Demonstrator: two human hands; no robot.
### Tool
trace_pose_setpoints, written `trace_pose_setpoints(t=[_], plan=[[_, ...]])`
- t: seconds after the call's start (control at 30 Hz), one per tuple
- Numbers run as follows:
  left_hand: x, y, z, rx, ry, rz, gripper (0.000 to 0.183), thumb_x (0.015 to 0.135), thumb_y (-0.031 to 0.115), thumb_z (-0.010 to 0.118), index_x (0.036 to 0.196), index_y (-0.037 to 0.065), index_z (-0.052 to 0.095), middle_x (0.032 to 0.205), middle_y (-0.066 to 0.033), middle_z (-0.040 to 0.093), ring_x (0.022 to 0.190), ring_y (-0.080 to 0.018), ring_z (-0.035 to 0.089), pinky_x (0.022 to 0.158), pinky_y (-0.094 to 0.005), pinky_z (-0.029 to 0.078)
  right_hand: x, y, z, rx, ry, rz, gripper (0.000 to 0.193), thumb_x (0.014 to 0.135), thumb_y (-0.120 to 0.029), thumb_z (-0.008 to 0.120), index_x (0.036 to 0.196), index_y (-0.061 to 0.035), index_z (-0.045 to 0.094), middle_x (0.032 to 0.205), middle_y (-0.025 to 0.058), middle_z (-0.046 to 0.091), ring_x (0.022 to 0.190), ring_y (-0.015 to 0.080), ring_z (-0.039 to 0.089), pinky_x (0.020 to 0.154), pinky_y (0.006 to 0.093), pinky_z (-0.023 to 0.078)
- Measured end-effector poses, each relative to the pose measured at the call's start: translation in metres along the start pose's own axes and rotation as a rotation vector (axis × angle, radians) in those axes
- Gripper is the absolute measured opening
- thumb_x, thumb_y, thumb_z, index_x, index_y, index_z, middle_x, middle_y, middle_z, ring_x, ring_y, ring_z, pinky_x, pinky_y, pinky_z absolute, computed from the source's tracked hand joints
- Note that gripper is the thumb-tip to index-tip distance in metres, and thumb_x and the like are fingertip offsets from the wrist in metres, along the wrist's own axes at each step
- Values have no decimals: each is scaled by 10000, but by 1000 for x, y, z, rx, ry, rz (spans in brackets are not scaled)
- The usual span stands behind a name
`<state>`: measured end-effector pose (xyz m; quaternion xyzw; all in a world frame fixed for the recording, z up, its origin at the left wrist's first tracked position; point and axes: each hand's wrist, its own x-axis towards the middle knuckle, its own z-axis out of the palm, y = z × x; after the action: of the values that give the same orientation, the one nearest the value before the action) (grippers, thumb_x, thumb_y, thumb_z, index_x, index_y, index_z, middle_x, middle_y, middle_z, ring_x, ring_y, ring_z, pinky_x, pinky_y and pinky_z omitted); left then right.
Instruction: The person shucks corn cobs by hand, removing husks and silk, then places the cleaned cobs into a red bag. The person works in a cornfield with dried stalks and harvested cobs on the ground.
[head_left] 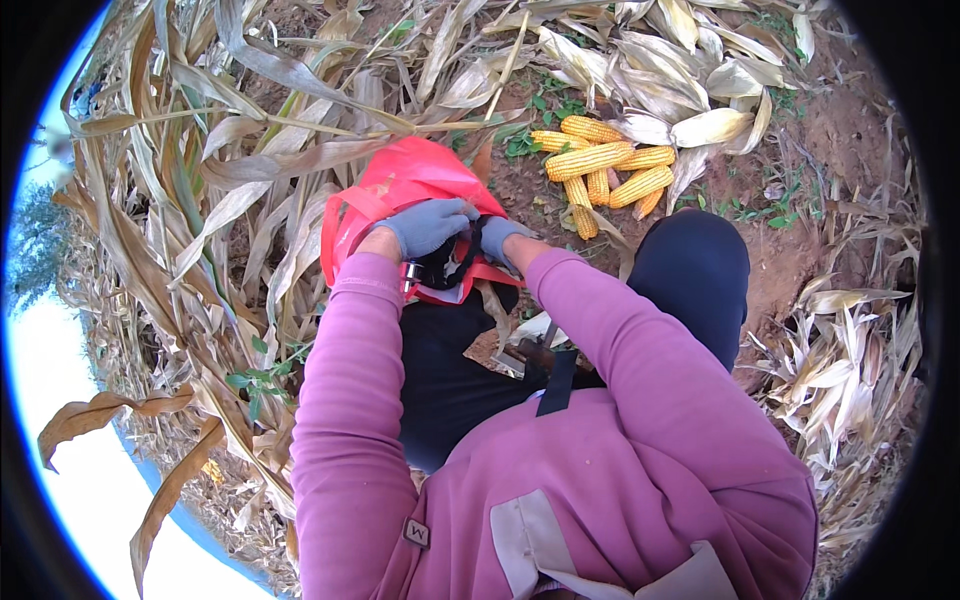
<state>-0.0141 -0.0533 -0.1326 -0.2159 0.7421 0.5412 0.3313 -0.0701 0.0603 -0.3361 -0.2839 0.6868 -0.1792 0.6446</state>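
Observation:
A red bag (415, 165) sits in front of me, its mouth turned toward my body. My left hand (430, 226), in a grey-blue glove, lies across the bag's mouth with its fingers pressed together and bent over the rim. Something black and soft (447, 262) shows in the opening below that hand. In a matching glove, my right hand (497, 238) reaches to the right side of the mouth; its fingers are mostly hidden by the bag and the black thing. On the ground to the right lies a small heap of husked yellow corn cobs (590, 160).
Dry corn stalks and leaves (190, 180) crowd the left side. Pale husks (690, 80) lie beyond the cobs, and more husks (845, 370) at the right. Reddish soil (850, 140) shows between them. My bent knee (695, 270) is beside the cobs.

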Motion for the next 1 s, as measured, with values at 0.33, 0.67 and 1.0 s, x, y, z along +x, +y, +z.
trace_pose_setpoints(t=[0.33, 0.67, 1.0], plan=[[4, -38, 4, 302, 8, -106, 358, 891, 174, 456, 1231, 78, 512, 1194, -161, 577, 1096, -287, 556, 946, -354, 422, -58, -41, -33, -13, 80, -92, 303, 816, -279, 527, 818, -5, 656, 710, 132, 636, 594, 251, 605, 537, 357, 471], [3, -50, 24, 157, 224, -102, 710, 743, 384, 699, 1321, 84, 415, 1156, -150, 596, 1027, -240, 583, 906, -331, 441, -94, -64, -66, 299, -41, -45, 337, 809, -338, 557, 737, -14, 615, 641, 111, 608, 504, 219, 567, 460, 336, 440], [1, 2, 17, 455, 294, -458, 464, 739, 384, 643, 1122, 126, 592, 953, -176, 652, 884, -338, 635, 783, -423, 491, -72, -72, -69, 434, -105, -108, 318, 805, -371, 588, 701, -74, 631, 619, 40, 608, 472, 154, 534, 447, 312, 425]])
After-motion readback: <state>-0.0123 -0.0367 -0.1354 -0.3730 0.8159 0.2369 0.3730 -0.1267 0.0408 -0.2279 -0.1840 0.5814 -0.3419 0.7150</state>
